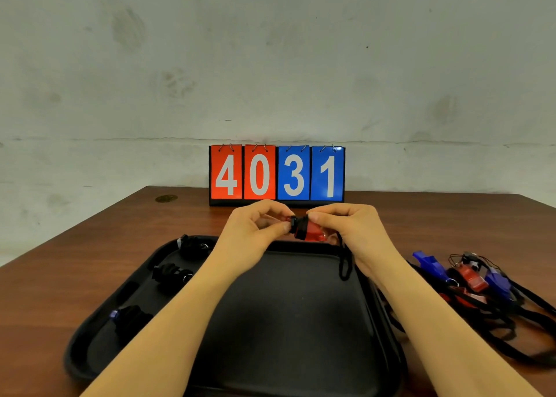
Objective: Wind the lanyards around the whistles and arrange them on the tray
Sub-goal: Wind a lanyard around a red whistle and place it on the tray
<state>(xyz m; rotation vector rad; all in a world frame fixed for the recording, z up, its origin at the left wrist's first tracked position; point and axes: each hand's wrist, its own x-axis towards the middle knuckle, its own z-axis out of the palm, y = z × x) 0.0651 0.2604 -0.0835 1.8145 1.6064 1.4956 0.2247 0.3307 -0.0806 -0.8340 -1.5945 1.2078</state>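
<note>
A red whistle (pixel 311 231), its black lanyard (pixel 344 261) wound partly round one end with a loop hanging free, is held above the black tray's (pixel 301 321) far edge; left hand (pixel 255 231) and right hand (pixel 352 231) both pinch it in a closed grip

Three wound whistles (pixel 171 276) are lined along the black plastic tray's (pixel 285 321) left side; loose whistles (pixel 469 276) are piled right, on the brown wooden table (pixel 75 255).

A stained pale wall (pixel 270 65) stands behind a brown wooden table (pixel 75 246); a scoreboard (pixel 276 174) reads 4031.
</note>
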